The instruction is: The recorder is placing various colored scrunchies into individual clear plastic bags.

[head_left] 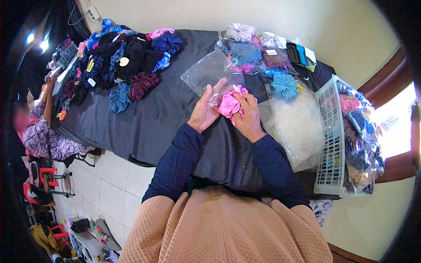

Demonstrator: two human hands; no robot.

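Over the dark cloth-covered table, my right hand point(251, 115) is closed on a bunched pink scrunchie point(228, 105), its fingers pressing into the fabric. My left hand point(203, 110) is on the other side of the scrunchie, with fingers extended along a clear plastic bag point(204, 70). The bag spreads away beyond both hands, and its film shows between the left hand and the scrunchie. How far the scrunchie is inside the bag is hard to tell. Right of my right hand lies a stack of clear bags point(294, 129), with a light blue scrunchie point(285, 85) at its far end.
Many loose scrunchies point(142, 85) cover the table's far left. Bagged scrunchies point(245, 53) lie at the back, beside a black holder point(296, 54). A white plastic basket point(332, 140) with packed items stands at the right edge. Another person point(44, 127) sits at the left end.
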